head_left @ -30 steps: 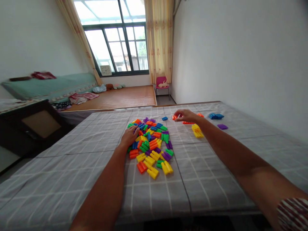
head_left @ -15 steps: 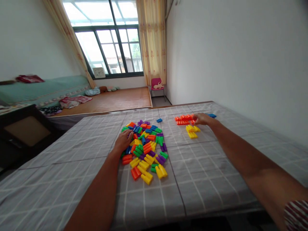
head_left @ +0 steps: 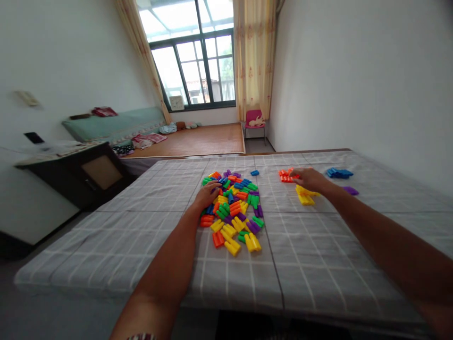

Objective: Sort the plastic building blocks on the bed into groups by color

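Observation:
A heap of small plastic building blocks (head_left: pixel 234 208) in yellow, green, orange, purple and blue lies on the grey checked cloth. At the heap's left side, my left hand (head_left: pixel 207 194) rests with its fingers extended over the blocks, slightly apart. Farther right, my right hand (head_left: pixel 308 178) has its fingers closed around an orange block at the group of orange blocks (head_left: pixel 286 176); the fingers partly cover it. Just below that hand sits a small pile of yellow blocks (head_left: pixel 305 195). Blue blocks (head_left: pixel 339 173) are grouped beyond my right wrist, and purple blocks (head_left: pixel 350 190) show behind the forearm.
A single blue block (head_left: pixel 255 173) lies between the heap and the orange group. The checked cloth (head_left: pixel 116 245) covers the table. Past it are a low bed platform (head_left: pixel 208 139), a pink chair (head_left: pixel 255 120) and a dark cabinet (head_left: pixel 95 172) at left.
The view has swung left and shows more of the cabinet. My right hand has moved left over the orange blocks, covering more of them. My left hand stays at the heap.

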Action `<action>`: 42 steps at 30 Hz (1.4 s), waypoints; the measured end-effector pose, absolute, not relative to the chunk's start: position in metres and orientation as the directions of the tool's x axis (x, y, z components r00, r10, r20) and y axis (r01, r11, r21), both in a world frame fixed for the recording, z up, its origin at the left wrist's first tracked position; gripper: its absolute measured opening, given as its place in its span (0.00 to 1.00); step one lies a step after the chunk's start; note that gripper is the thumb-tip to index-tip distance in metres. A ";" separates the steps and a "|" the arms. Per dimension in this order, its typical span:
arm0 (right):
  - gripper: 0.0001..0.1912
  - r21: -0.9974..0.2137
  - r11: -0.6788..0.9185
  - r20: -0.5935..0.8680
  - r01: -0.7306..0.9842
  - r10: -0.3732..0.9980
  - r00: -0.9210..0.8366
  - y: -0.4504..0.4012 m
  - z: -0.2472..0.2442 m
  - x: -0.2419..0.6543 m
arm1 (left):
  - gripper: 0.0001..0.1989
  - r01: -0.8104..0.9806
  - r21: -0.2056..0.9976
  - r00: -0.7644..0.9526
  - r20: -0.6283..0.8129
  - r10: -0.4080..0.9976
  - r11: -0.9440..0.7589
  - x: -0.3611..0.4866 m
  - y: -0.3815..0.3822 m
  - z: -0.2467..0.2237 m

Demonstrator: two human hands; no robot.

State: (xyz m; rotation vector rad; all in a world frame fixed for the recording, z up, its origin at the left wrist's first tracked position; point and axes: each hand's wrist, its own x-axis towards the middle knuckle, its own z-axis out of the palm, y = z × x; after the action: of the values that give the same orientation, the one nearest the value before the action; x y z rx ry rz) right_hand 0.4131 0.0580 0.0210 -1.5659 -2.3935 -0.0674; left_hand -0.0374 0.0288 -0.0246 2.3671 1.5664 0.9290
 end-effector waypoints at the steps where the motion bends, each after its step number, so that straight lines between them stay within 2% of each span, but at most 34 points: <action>1: 0.12 -0.158 0.482 0.253 0.862 0.864 -0.436 0.047 0.024 0.393 | 0.17 0.785 0.457 0.233 0.407 0.883 -0.417 -0.037 0.029 -0.023; 6: 0.17 -0.321 0.638 0.142 0.700 0.763 -0.630 -0.013 0.035 0.301 | 0.21 0.825 0.537 -0.079 0.421 0.904 -0.178 -0.051 0.037 -0.002; 9: 0.34 -0.350 0.732 0.096 0.584 0.649 -0.755 -0.036 0.037 0.278 | 0.24 0.821 0.555 -0.090 0.363 0.927 -0.137 -0.069 0.039 0.007; 11: 0.45 -0.344 0.806 0.122 0.482 0.547 -0.828 -0.047 0.035 0.272 | 0.23 0.817 0.559 -0.046 0.313 0.949 -0.145 -0.078 0.037 0.005; 12: 0.48 -0.340 0.836 0.142 0.431 0.499 -0.855 -0.052 0.034 0.269 | 0.22 0.817 0.555 -0.022 0.299 0.954 -0.156 -0.082 0.035 0.002; 14: 0.47 -0.332 0.878 0.171 0.344 0.415 -0.894 -0.060 0.029 0.263 | 0.22 0.830 0.528 0.031 0.279 0.960 -0.180 -0.085 0.033 -0.006; 18: 0.39 -0.264 0.930 0.229 0.255 0.318 -0.920 -0.067 0.018 0.238 | 0.24 0.865 0.460 0.080 0.270 0.959 -0.202 -0.084 0.042 -0.019; 23: 0.31 -0.176 0.906 0.368 0.386 0.424 -0.827 -0.050 0.003 0.215 | 0.24 0.815 0.539 0.099 0.233 0.967 -0.213 -0.076 0.074 -0.015; 29: 0.28 -0.213 0.796 0.426 0.567 0.598 -0.679 -0.042 -0.012 0.230 | 0.29 0.649 0.643 0.289 0.286 0.913 -0.407 -0.033 0.101 -0.008; 32: 0.27 -0.284 0.717 0.410 0.637 0.691 -0.595 -0.046 -0.019 0.241 | 0.31 0.572 0.673 0.370 0.298 0.880 -0.468 -0.002 0.105 -0.009; 35: 0.26 -0.364 0.687 0.399 0.629 0.725 -0.560 -0.046 -0.025 0.246 | 0.31 0.516 0.716 0.426 0.262 0.866 -0.471 0.014 0.103 -0.009; 39: 0.24 -0.506 0.669 0.469 0.544 0.743 -0.478 -0.038 -0.025 0.252 | 0.28 0.479 0.793 0.288 0.264 0.921 -0.377 0.004 0.098 -0.002; 42: 0.23 -0.646 0.554 0.486 0.525 0.829 -0.278 -0.032 -0.024 0.260 | 0.23 0.584 0.741 0.198 0.266 0.944 -0.331 -0.013 0.094 0.005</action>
State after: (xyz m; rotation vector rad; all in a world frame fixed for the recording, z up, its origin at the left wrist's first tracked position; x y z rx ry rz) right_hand 0.2595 -0.0324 -0.0236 -1.0931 -1.9547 0.4602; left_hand -0.0127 0.0938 0.0047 1.9940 1.4198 0.9783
